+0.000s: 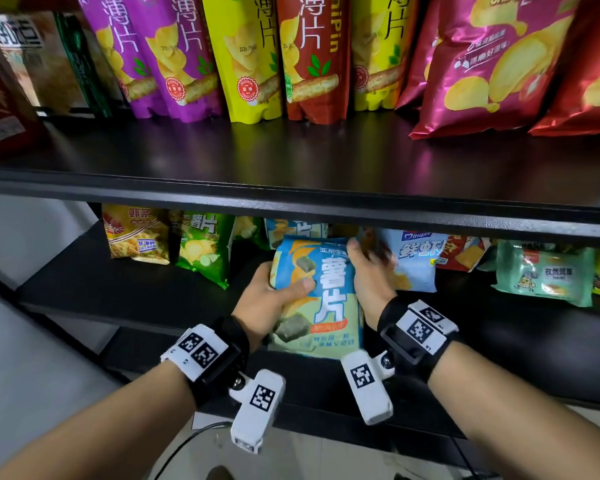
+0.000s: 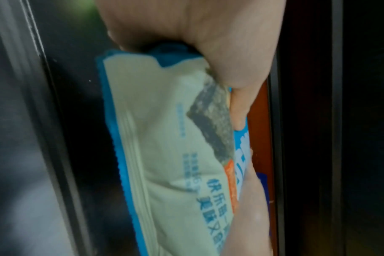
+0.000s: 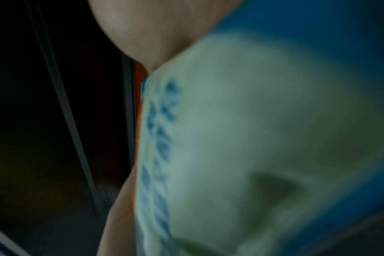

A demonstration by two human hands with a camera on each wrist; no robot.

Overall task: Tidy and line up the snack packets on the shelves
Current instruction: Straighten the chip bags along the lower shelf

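Between both hands, on the lower shelf [image 1: 125, 289]: left hand [image 1: 267, 299] gripping the blue seaweed chip packet [image 1: 321, 296], thumb curling over its front; right hand [image 1: 369, 275] pressing its right edge, fingers hidden behind.

- We saw a blue and pale-green crisp packet [image 1: 321, 299] standing tilted near the lower shelf's [image 1: 125, 289] front edge, its left side crumpled.
- Other snack packets [image 1: 201, 247] stood unevenly behind and beside it.

The right hand [image 1: 368, 278] has its fingers hidden behind the blue packet [image 1: 321, 292]. The right wrist view is blurred. The upper shelf [image 1: 291, 202] hides the lower packets' tops.
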